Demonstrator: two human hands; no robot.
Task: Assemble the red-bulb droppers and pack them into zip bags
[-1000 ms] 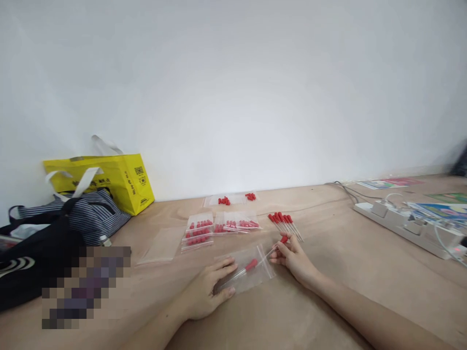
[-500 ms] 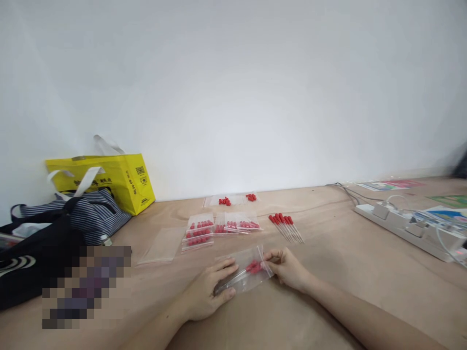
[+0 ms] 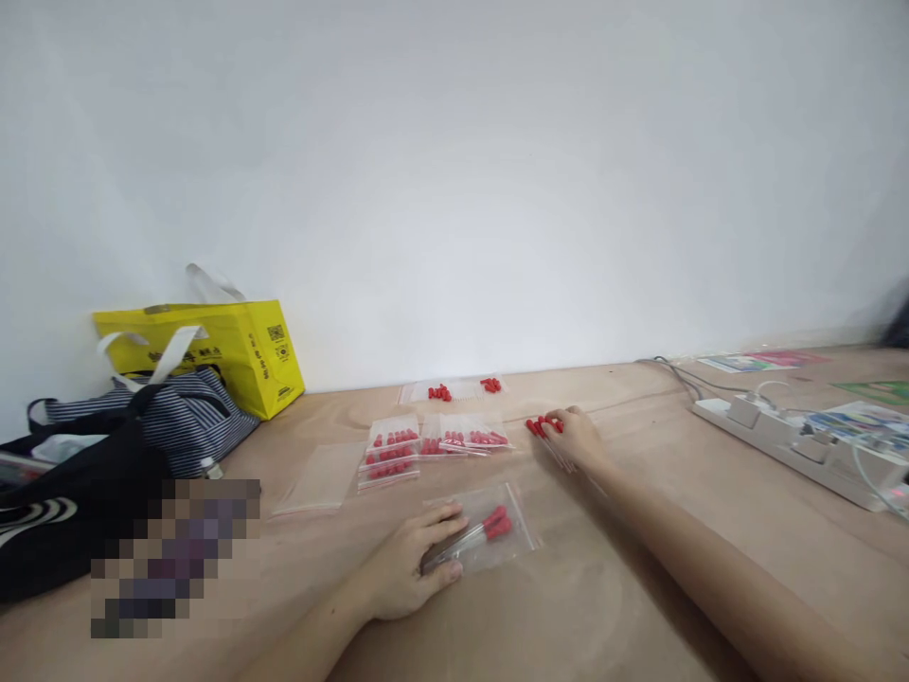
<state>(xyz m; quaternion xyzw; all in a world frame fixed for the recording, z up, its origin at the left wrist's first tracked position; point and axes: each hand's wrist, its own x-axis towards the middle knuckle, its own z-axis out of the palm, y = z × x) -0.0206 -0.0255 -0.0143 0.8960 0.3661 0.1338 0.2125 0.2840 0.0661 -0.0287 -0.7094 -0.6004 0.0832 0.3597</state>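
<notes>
My left hand (image 3: 418, 564) holds the near-left end of a clear zip bag (image 3: 524, 511) down on the table, its thumb and fingers on either side. Inside that bag lie a few droppers (image 3: 497, 523) with red bulbs and clear stems pointing toward my palm. Farther up to the right, my right hand (image 3: 574, 438) is closed at the bulb end of a loose row of droppers (image 3: 541, 428). Its fingertips pinch a red bulb and partly hide the row.
Filled bags of droppers (image 3: 390, 455) lie mid-table, beside a flat clear bag (image 3: 316, 478). Small red bulbs (image 3: 440, 392) rest near the wall. A yellow bag (image 3: 266, 355) and a black bag (image 3: 78, 516) stand left. A power strip (image 3: 788, 455) with cables is on the right.
My right hand has left the mouth of the zip bag and moved up and right to the loose droppers. The left hand stays on the bag.
</notes>
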